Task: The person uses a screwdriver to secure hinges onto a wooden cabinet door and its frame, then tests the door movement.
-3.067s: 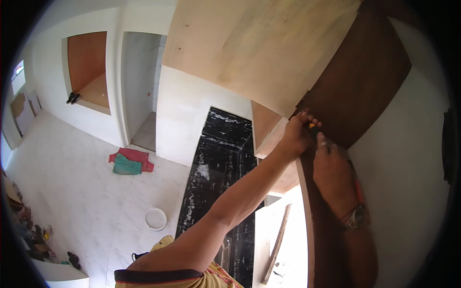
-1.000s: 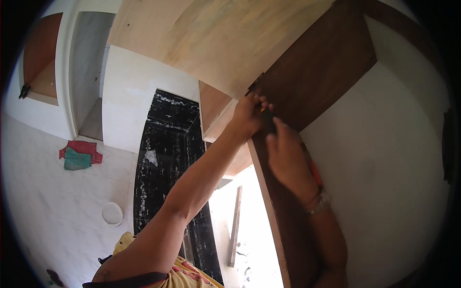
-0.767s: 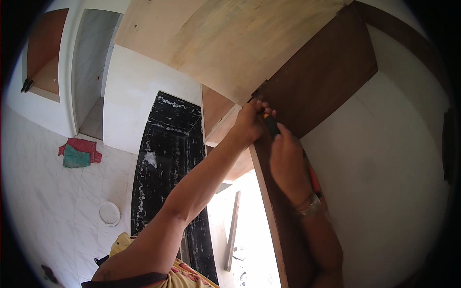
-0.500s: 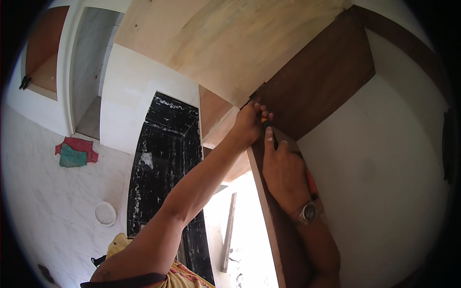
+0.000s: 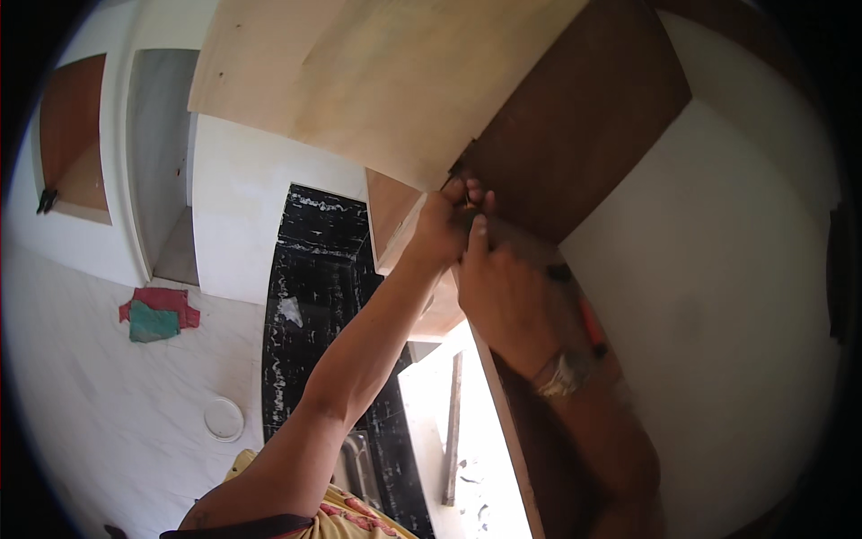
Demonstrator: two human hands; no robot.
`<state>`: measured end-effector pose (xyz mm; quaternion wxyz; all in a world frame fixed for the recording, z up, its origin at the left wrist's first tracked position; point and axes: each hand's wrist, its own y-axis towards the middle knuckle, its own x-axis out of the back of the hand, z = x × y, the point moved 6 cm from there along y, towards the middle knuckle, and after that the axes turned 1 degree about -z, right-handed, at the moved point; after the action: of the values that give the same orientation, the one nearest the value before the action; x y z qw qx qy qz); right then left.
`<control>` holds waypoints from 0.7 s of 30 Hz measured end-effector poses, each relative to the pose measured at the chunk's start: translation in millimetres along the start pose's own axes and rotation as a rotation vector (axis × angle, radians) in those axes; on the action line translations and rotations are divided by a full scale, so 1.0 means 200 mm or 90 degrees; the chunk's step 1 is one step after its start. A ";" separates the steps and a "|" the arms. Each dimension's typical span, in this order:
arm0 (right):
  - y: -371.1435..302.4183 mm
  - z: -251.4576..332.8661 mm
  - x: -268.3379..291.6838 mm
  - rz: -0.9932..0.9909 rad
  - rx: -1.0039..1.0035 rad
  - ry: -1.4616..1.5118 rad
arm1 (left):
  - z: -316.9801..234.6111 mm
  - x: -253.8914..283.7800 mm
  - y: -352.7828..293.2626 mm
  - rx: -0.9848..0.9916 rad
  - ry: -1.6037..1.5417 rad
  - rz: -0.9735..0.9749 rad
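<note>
A screwdriver with a black and orange handle [image 5: 468, 216] is between my two hands, its shape partly hidden by fingers. My left hand [image 5: 442, 226] is closed around its front part, close to a dark hinge [image 5: 462, 157] where a pale wooden door panel [image 5: 359, 99] meets the brown cabinet panel [image 5: 584, 117]. Behind it, my right hand [image 5: 510, 292] is closed on the handle, slightly blurred, index finger stretched along the tool. A watch [image 5: 564, 373] circles my right wrist.
An orange-red and black tool [image 5: 591, 322] lies beside my right forearm. Below, left, is a black marbled counter [image 5: 310, 296] with a steel sink [image 5: 359, 463]. Red and green cloths [image 5: 154, 322] and a white round lid [image 5: 224, 419] are on the tiled floor.
Both hands and the screwdriver have shifted slightly left and up in the picture, while the whole view has tilted. My right hand has turned a little. Both hands keep their hold.
</note>
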<state>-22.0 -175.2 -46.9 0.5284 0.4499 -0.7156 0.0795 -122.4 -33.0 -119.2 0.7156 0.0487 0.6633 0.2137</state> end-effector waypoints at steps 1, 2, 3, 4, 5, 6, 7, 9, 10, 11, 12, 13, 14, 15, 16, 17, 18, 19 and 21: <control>0.02 -0.04 -0.01 -0.018 -0.040 0.147 | -0.02 -0.01 -0.01 -0.023 0.009 0.014; 0.04 -0.07 -0.03 -0.021 -0.056 0.154 | 0.01 -0.04 -0.02 0.059 -0.084 0.099; 0.07 -0.08 -0.04 -0.070 -0.016 0.252 | 0.00 -0.03 -0.01 0.066 -0.080 0.093; 0.07 -0.09 -0.05 -0.121 0.025 0.349 | -0.03 -0.01 0.00 0.052 -0.058 0.067; 0.04 -0.05 -0.02 -0.120 0.023 0.352 | -0.05 0.00 0.01 0.031 -0.038 0.044; 0.00 0.02 0.02 -0.116 0.046 0.154 | -0.07 0.02 0.01 0.015 -0.029 0.028; -0.02 0.06 0.05 -0.116 0.065 -0.050 | -0.05 0.00 0.00 0.020 -0.029 0.033; -0.02 0.06 0.02 -0.101 0.054 -0.145 | -0.03 -0.01 -0.01 0.023 0.017 -0.001; -0.01 0.06 -0.01 -0.084 0.049 -0.231 | -0.04 -0.02 -0.01 0.022 0.022 0.000; 0.01 0.03 -0.05 -0.088 0.048 -0.228 | -0.04 -0.02 -0.02 0.024 0.015 -0.002; -0.05 -0.15 -0.03 -0.130 0.045 -0.141 | 0.17 -0.08 0.02 0.082 -0.012 0.013; 0.02 -0.13 -0.09 -0.163 0.088 -0.041 | 0.03 -0.03 0.00 0.048 0.013 -0.008; 0.05 -0.17 -0.11 -0.185 0.111 0.032 | 0.01 -0.04 0.00 0.015 0.038 0.014; 0.10 -0.29 -0.13 -0.131 0.010 0.295 | 0.01 -0.06 0.01 -0.011 0.058 0.045; 0.11 -0.36 -0.18 -0.072 -0.093 0.555 | 0.02 -0.05 0.00 -0.007 0.060 0.043; 0.09 -0.33 -0.17 -0.071 -0.091 0.556 | 0.00 -0.03 0.01 -0.012 0.066 0.012; 0.06 -0.23 -0.11 -0.113 -0.006 0.298 | -0.05 -0.01 0.02 -0.025 0.078 -0.018; 0.04 -0.12 -0.07 -0.155 0.075 0.040 | -0.11 0.01 0.00 -0.036 0.084 -0.018; -0.06 -0.15 -0.03 -0.121 0.046 -0.098 | 0.08 -0.04 0.06 0.027 0.086 0.030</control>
<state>6.5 -161.6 -43.0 0.4603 0.5390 -0.7051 0.0200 -109.5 -21.2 -106.1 0.6626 0.0648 0.7133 0.2190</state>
